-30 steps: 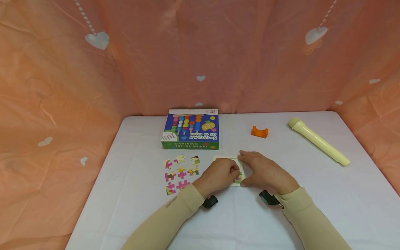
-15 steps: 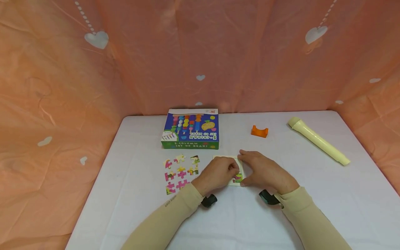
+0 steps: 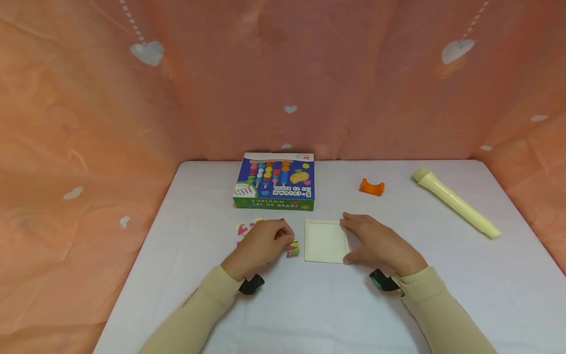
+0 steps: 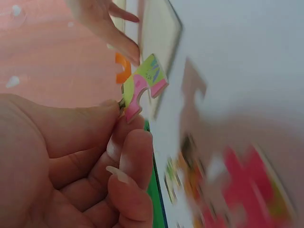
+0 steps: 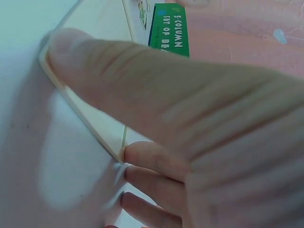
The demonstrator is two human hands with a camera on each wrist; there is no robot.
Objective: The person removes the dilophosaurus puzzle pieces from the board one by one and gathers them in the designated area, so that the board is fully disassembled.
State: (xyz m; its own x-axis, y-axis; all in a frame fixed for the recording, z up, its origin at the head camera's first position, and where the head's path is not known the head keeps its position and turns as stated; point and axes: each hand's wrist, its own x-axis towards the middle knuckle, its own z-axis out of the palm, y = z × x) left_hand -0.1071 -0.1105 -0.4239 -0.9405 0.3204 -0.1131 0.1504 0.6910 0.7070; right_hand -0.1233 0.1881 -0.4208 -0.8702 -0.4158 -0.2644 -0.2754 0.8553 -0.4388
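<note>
My left hand [image 3: 263,243] pinches a green and pink jigsaw puzzle piece [image 4: 147,78] between thumb and fingertips, with the other fingers curled below. In the head view the piece is just left of a square cream puzzle tray [image 3: 326,242] with a thin raised border; its bare inside shows. At the tray's right side my right hand [image 3: 380,241] holds it, thumb at the near corner and forefinger at the far corner. Loose pink, yellow and green puzzle pieces [image 3: 243,228] lie left of the tray, mostly hidden beneath my left hand and blurred in the left wrist view.
A blue and green bead-set box [image 3: 274,182] lies flat behind the pieces. Farther right are an orange curved block [image 3: 372,187] and a pale yellow stick shaped like a microphone [image 3: 455,202]. A pink-orange curtain [image 3: 283,78] surrounds the white table [image 3: 353,314].
My left hand has moved left, from over the tray to over the loose pieces, carrying the puzzle piece out of the tray. The right hand stays at the tray's edge.
</note>
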